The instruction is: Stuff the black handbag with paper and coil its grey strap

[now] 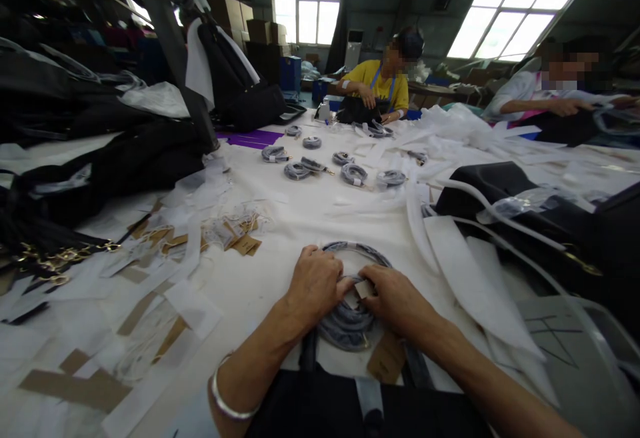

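Note:
A coiled grey strap (350,321) lies on the white table cover (300,211) right in front of me. My left hand (315,281) is closed over the coil's left side, fingers curled round it. My right hand (395,298) pinches a small brown paper tag (364,289) against the coil's upper middle. A second brown tag (386,360) rests under my right wrist. Below the coil, at the near edge, sits a black bag (350,411).
Several finished strap coils (353,173) lie further up the table. Brown tags (245,245) and white paper strips litter the left. Black bags (500,185) stand right and left. Two other people (383,81) work at the far side.

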Available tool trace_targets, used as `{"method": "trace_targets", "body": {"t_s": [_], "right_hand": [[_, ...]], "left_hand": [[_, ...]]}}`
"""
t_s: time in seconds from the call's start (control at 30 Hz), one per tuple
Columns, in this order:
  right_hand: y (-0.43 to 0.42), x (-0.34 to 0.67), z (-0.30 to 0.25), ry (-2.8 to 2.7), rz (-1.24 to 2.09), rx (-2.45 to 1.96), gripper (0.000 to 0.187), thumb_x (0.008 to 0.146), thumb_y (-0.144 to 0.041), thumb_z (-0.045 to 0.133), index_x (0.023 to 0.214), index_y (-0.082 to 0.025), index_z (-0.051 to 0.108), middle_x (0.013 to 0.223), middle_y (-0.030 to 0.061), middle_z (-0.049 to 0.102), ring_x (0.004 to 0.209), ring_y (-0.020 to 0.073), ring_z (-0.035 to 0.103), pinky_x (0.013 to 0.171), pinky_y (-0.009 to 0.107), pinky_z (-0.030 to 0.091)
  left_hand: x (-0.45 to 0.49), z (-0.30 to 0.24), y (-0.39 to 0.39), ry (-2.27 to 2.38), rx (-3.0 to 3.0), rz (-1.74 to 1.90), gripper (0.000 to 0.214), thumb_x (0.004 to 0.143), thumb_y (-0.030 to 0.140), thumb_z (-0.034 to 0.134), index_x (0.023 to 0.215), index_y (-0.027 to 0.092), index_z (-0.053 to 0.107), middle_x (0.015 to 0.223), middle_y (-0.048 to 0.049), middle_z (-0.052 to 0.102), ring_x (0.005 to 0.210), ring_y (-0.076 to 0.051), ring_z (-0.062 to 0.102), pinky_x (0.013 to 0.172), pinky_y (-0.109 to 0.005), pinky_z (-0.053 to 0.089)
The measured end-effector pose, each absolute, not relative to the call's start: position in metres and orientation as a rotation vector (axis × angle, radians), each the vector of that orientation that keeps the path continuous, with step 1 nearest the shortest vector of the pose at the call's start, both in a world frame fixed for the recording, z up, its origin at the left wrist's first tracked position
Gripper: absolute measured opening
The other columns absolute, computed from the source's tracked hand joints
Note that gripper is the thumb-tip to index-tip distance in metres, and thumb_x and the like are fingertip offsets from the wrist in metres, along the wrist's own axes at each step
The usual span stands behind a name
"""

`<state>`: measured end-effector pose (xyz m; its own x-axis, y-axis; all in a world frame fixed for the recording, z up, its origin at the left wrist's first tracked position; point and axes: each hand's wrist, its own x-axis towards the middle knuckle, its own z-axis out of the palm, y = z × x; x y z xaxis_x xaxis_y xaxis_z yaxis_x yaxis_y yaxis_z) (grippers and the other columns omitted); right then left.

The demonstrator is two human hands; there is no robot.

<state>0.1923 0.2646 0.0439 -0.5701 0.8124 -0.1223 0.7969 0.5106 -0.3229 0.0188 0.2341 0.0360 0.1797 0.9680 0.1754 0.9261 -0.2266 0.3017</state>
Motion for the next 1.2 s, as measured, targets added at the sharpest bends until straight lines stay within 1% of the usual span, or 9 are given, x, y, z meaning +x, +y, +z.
{"method": "trace_targets", "body": {"t_s": [0.1, 0.23, 0.3, 0.4, 0.5, 0.57, 0.77, 1.0, 1.2], "right_hand": [[0.266, 0.191, 0.046, -2.750, 0.524, -1.423, 0.034, 0.072, -0.007, 0.056, 0.103, -0.017, 0.064, 0.101, 0.0093, 0.067, 0.099, 0.0232, 0.062, 0.086, 0.032, 0.043], [0.265, 0.190, 0.048, -2.786, 0.532, -1.413, 0.034, 0.073, -0.007, 0.056, 0.105, -0.017, 0.064, 0.102, 0.0092, 0.066, 0.097, 0.0231, 0.063, 0.084, 0.032, 0.044], [0.265, 0.190, 0.048, -2.784, 0.535, -1.392, 0.035, 0.073, -0.005, 0.056, 0.105, -0.017, 0.064, 0.101, 0.0088, 0.065, 0.097, 0.0230, 0.062, 0.083, 0.032, 0.044], [0.269, 0.190, 0.049, -2.851, 0.517, -1.268, 0.034, 0.072, -0.001, 0.054, 0.101, -0.018, 0.065, 0.097, 0.0066, 0.065, 0.093, 0.0209, 0.061, 0.080, 0.030, 0.043], [0.275, 0.192, 0.050, -2.990, 0.438, -0.982, 0.028, 0.077, 0.001, 0.051, 0.092, -0.019, 0.065, 0.089, 0.0043, 0.063, 0.086, 0.0183, 0.058, 0.075, 0.028, 0.041], [0.278, 0.194, 0.050, -3.047, 0.382, -0.793, 0.026, 0.081, 0.001, 0.050, 0.089, -0.019, 0.064, 0.087, 0.0041, 0.061, 0.084, 0.0180, 0.056, 0.073, 0.028, 0.040], [0.276, 0.196, 0.051, -3.033, 0.371, -0.651, 0.023, 0.086, 0.001, 0.049, 0.090, -0.017, 0.062, 0.087, 0.0041, 0.059, 0.082, 0.0179, 0.050, 0.070, 0.029, 0.039], [0.256, 0.199, 0.049, -2.998, 0.362, -0.544, 0.018, 0.090, -0.006, 0.049, 0.081, -0.016, 0.059, 0.087, 0.0055, 0.059, 0.079, 0.0181, 0.048, 0.072, 0.030, 0.042], [0.264, 0.205, 0.031, -2.680, 0.406, -0.906, 0.025, 0.084, -0.002, 0.047, 0.097, -0.017, 0.062, 0.093, 0.0067, 0.060, 0.091, 0.0206, 0.054, 0.081, 0.032, 0.046]], "left_hand": [[0.003, 0.053, 0.236, 2.034, 2.173, 0.552, 0.024, 0.090, 0.041, 0.054, 0.093, 0.020, 0.066, 0.099, -0.0071, 0.068, 0.098, -0.023, 0.061, 0.090, -0.036, 0.042], [-0.020, 0.072, 0.234, 2.162, 1.960, 0.090, 0.041, 0.084, 0.060, 0.052, 0.081, 0.020, 0.064, 0.079, -0.0075, 0.068, 0.080, -0.027, 0.065, 0.070, -0.035, 0.045], [-0.027, 0.072, 0.232, 2.136, 1.940, -0.069, 0.046, 0.078, 0.065, 0.055, 0.080, 0.020, 0.064, 0.077, -0.0089, 0.068, 0.078, -0.029, 0.066, 0.067, -0.035, 0.045], [-0.033, 0.065, 0.232, 2.095, 1.967, -0.110, 0.037, 0.076, 0.054, 0.061, 0.086, 0.019, 0.063, 0.081, -0.0098, 0.069, 0.079, -0.028, 0.066, 0.065, -0.032, 0.044], [-0.036, 0.063, 0.233, 1.981, 1.977, -0.041, 0.014, 0.077, 0.034, 0.060, 0.082, 0.021, 0.060, 0.069, -0.0035, 0.066, 0.069, -0.022, 0.064, 0.058, -0.026, 0.040], [-0.034, 0.068, 0.233, 1.981, 1.991, 0.059, 0.006, 0.077, 0.026, 0.058, 0.080, 0.021, 0.057, 0.066, -0.0010, 0.064, 0.064, -0.019, 0.063, 0.056, -0.025, 0.038], [-0.003, 0.084, 0.235, 2.202, 1.965, 0.396, 0.011, 0.084, 0.027, 0.052, 0.093, 0.022, 0.056, 0.075, -0.0015, 0.066, 0.069, -0.018, 0.063, 0.060, -0.026, 0.039], [0.021, 0.026, 0.258, 1.690, 2.195, 0.418, 0.007, 0.083, 0.021, 0.054, 0.089, 0.022, 0.059, 0.080, -0.0011, 0.066, 0.076, -0.017, 0.063, 0.067, -0.024, 0.044], [0.003, 0.036, 0.260, 1.621, 2.146, 0.520, 0.008, 0.085, 0.021, 0.054, 0.090, 0.021, 0.060, 0.079, -0.0004, 0.066, 0.072, -0.016, 0.062, 0.064, -0.023, 0.043]]}}
